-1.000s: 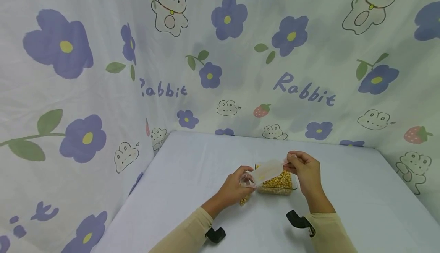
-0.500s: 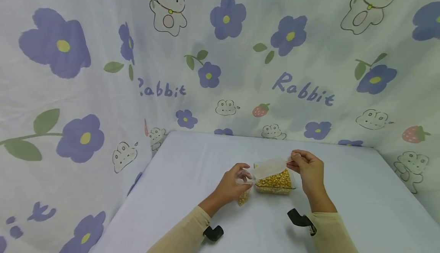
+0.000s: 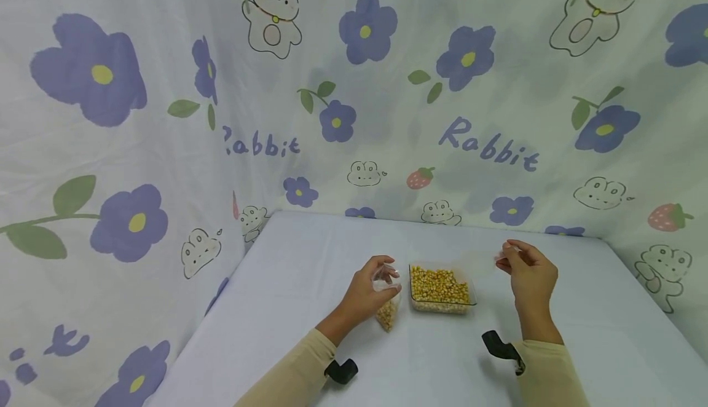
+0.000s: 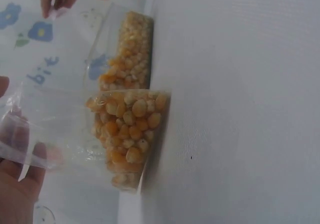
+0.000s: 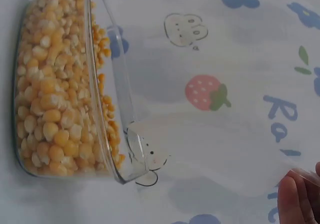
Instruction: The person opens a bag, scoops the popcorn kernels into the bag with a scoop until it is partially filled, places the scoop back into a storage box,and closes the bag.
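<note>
My left hand (image 3: 362, 290) grips the mouth of a clear plastic bag (image 3: 387, 316), with thumb and fingers spread around its opening. Yellow corn kernels (image 4: 129, 126) fill the bottom of the bag, which hangs upright close over the table in the left wrist view. Right beside it stands a rectangular glass container (image 3: 441, 308) full of corn kernels (image 5: 55, 99). Beyond the container's right side, my right hand (image 3: 533, 275) pinches the end of a translucent whitish scoop-like piece (image 5: 215, 146). No kernels show on that piece, and its outline is faint against the cloth.
A white cloth covers the table (image 3: 310, 253). Behind and to the left hangs a curtain (image 3: 398, 118) printed with rabbits and flowers. Black camera mounts (image 3: 341, 371) jut from both wrists above the table.
My right hand has drawn the scoop-like piece away from the bag's mouth, rightward past the glass container. My left hand has shifted slightly left with the bag, leaving the container's top uncovered.
</note>
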{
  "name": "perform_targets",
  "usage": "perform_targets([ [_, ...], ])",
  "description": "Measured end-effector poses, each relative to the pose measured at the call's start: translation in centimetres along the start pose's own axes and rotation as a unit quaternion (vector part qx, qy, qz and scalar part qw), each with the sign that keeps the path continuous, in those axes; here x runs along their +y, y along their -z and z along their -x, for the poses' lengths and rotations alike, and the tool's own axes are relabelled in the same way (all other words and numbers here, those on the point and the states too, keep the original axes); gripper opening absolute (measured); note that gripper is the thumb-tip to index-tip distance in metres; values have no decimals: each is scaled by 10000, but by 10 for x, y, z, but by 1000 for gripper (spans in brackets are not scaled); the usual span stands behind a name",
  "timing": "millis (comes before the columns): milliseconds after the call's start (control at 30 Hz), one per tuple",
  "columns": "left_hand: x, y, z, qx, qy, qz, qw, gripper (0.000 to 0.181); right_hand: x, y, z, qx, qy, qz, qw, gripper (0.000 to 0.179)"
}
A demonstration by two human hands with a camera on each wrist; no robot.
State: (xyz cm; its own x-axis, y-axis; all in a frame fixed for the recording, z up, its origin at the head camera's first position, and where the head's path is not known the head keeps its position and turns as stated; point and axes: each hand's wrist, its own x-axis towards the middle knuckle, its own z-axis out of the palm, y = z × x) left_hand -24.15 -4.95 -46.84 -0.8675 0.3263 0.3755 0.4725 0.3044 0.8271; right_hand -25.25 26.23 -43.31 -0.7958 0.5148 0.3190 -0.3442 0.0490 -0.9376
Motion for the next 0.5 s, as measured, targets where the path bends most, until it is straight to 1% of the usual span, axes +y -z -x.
perform_targets([
  [133, -2, -1, 1, 27, 32, 3, 10000, 47, 6, 0, -1, 192, 327, 577, 9976, 19],
  [233, -4, -2, 1, 27, 50, 25, 10000, 46, 9, -3, 2, 218, 520, 871, 9946, 19],
  [367, -5, -3, 0, -2, 23, 56, 10000, 46, 10, -6, 4, 251, 591, 1060, 9923, 19],
  [500, -4, -3, -1, -20, -53, 78, 10000, 46, 14, -8, 2, 252, 524, 1020, 9931, 18],
])
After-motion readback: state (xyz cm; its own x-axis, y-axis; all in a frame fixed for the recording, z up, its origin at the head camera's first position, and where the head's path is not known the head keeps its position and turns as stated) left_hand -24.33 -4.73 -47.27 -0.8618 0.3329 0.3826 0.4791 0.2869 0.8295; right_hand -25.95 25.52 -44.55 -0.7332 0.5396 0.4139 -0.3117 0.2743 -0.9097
